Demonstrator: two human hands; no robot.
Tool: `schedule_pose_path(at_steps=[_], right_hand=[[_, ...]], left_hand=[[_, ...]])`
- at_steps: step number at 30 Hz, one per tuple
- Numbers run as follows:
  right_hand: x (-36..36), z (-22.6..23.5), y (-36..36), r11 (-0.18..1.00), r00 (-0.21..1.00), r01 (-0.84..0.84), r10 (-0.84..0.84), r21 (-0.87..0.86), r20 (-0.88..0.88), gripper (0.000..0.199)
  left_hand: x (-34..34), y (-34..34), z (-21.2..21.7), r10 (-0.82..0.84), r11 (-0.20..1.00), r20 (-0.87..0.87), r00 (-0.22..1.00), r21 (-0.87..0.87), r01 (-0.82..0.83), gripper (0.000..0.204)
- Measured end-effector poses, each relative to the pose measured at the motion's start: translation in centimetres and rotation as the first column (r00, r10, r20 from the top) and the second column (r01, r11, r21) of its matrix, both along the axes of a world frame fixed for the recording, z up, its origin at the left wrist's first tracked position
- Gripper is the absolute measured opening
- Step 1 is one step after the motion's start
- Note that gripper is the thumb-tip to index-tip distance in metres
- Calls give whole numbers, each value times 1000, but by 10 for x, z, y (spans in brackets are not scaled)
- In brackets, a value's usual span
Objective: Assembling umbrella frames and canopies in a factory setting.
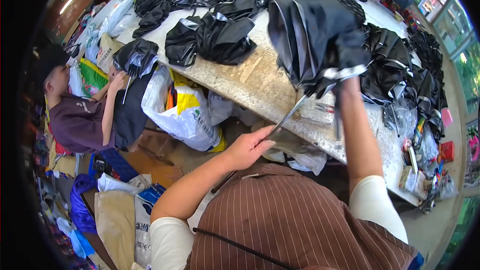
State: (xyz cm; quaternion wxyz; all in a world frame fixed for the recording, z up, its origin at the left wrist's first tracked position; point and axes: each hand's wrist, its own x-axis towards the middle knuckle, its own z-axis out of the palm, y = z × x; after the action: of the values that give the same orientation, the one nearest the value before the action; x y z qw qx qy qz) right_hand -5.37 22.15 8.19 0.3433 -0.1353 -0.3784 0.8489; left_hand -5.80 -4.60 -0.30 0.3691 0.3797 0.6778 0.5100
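A black umbrella is tilted in front of me, its canopy partly folded in loose pleats over the table. My left hand is closed round its thin metal shaft, near my apron. At the canopy's lower right edge is my right hand, beside a pale strip. Dark cloth and motion blur hide its fingers, so its grip cannot be made out. Several black folded umbrellas lie on the worktable beyond the one I hold.
The white, worn worktable runs diagonally ahead. More black umbrellas are heaped at the right. A white and yellow sack stands below the table's edge. To the left, a person handles another black umbrella.
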Motion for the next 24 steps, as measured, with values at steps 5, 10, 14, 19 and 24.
schedule_pose_path(at_steps=[5,10,14,19,24], right_hand=[[5,151,46,981,954,96,-41,171,-297,19],[10,172,42,414,912,370,-333,832,-240,30],[-47,15,-2,365,924,-10,-352,931,148,54],[-53,-75,61,689,978,-30,-128,724,162,76],[-26,54,205,737,801,-28,-388,676,456,39]], left_hand=[[-21,-34,-9,255,957,-683,684,78,-279,48],[-26,-35,-39,361,902,-521,774,-17,-432,45],[-22,-6,-51,261,951,-421,869,-40,-305,40],[-60,13,-81,183,941,-532,827,-149,-304,40],[-153,25,-111,497,768,-491,716,-136,-626,48]])
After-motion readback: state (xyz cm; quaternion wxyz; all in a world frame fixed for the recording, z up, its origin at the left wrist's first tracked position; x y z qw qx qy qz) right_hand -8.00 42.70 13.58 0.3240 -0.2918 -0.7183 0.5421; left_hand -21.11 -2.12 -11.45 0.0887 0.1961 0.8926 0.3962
